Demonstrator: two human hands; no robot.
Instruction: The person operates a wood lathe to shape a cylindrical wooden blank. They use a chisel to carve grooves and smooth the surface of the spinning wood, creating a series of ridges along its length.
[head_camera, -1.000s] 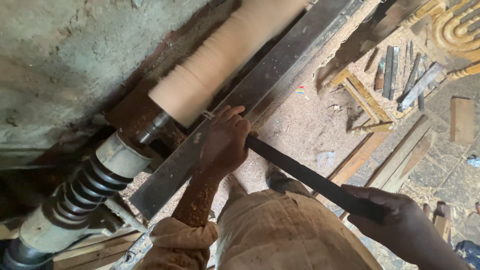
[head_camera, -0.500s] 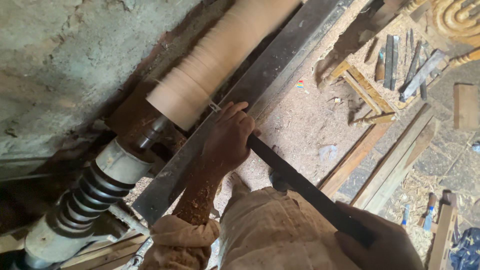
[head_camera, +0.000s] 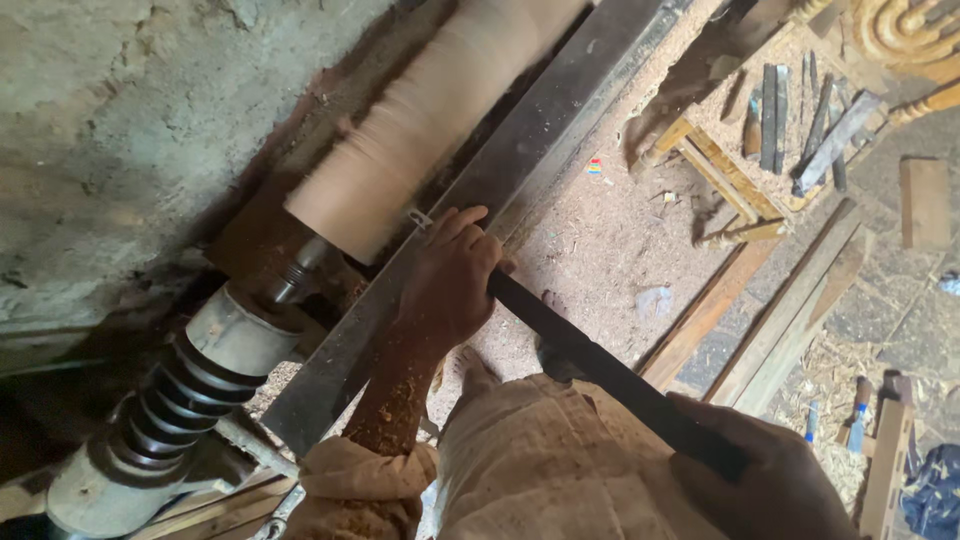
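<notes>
Fingers (head_camera: 462, 228) of the left hand (head_camera: 447, 285) clenched a long dark chisel (head_camera: 590, 360) on the steel rail (head_camera: 520, 170); the right hand (head_camera: 765, 470) gripped its handle. Its tip met the blurred wooden cylinder (head_camera: 420, 130), already rounded; shaping looked unfinished.

Sawdust-strewn floor (head_camera: 610, 240): wooden planks (head_camera: 770, 320), loose metal tools on low wooden stand (head_camera: 745, 160), wood offcut (head_camera: 925, 200).

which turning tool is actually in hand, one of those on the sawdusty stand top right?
None of those: the long dark tool, gripped by the left hand at the metal rest and the right hand at its handle end.
</notes>
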